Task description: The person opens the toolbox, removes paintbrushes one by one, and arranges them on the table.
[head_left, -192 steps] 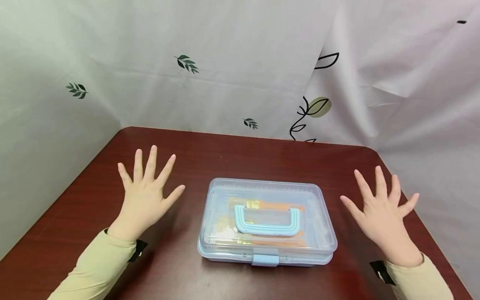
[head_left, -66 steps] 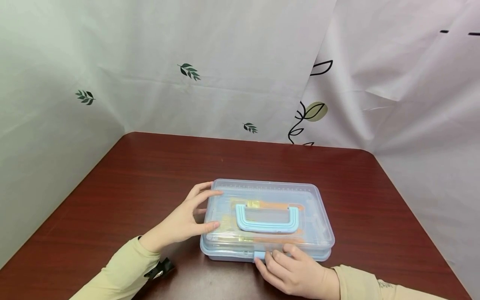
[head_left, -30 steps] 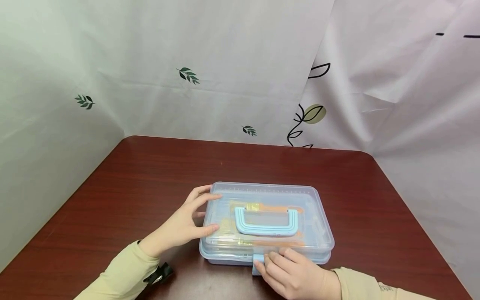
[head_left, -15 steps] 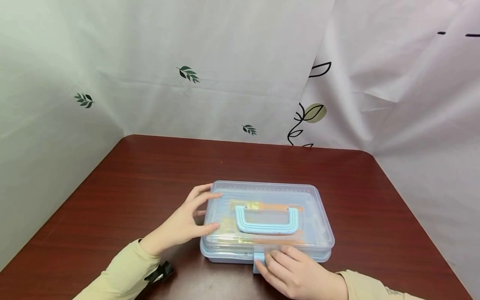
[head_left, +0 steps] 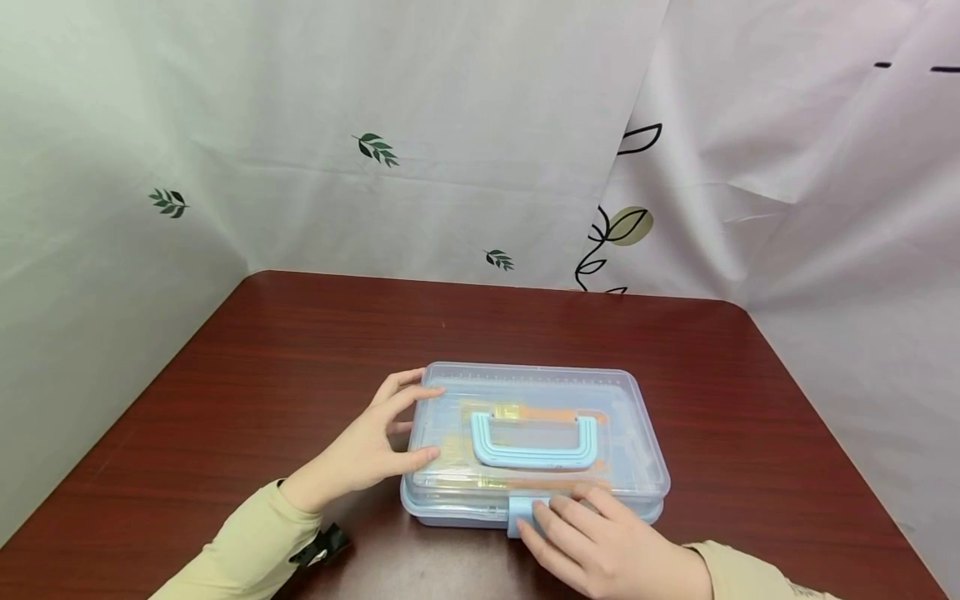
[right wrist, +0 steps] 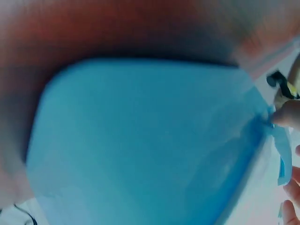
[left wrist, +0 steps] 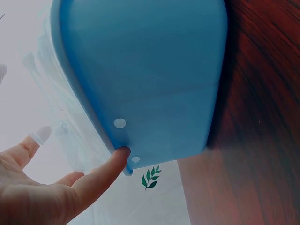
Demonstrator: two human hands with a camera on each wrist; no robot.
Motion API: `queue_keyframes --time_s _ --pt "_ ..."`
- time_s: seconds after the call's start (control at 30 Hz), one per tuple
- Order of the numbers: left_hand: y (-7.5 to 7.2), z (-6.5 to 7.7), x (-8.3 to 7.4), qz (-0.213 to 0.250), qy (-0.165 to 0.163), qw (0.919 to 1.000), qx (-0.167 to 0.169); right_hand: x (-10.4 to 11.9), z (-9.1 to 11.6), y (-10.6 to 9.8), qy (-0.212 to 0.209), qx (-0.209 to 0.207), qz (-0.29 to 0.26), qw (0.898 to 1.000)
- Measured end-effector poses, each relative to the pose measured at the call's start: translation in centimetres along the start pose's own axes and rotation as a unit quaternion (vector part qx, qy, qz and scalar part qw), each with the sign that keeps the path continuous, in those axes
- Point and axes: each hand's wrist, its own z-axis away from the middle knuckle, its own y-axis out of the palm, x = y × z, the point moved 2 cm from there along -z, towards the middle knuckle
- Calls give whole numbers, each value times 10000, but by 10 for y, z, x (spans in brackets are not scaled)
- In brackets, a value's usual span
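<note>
box sits well in from the tabletop's far edge, tabletop showing all round its back. left hand is clamped on its left end, right hand curled on the front latch. i'd brace firmly, work the latch gently.

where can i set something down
Behind and right of the rectangular pale-blue plastic box, red-brown wooden table is bare to the white leaf-print cloth. Crowded by left hand: its left end; by right hand: its front.
</note>
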Motion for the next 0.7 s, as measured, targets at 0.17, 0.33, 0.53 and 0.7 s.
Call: queue_keyframes --time_s 0.17,0.33,0.53,0.7 --pt "0 0 -1 16 -11 10000 5 -8 -5 -5 -67 -332 137 9993" --pt "0 0 -1 13 -14 10000 1 -9 -2 -5 -8 -332 128 9994" --pt "1 0 -1 -12 -4 10000 -10 -9 0 -3 130 -268 121 9995" --pt "0 0 -2 12 -19 10000 -13 -7 2 -2 63 -253 93 9996"
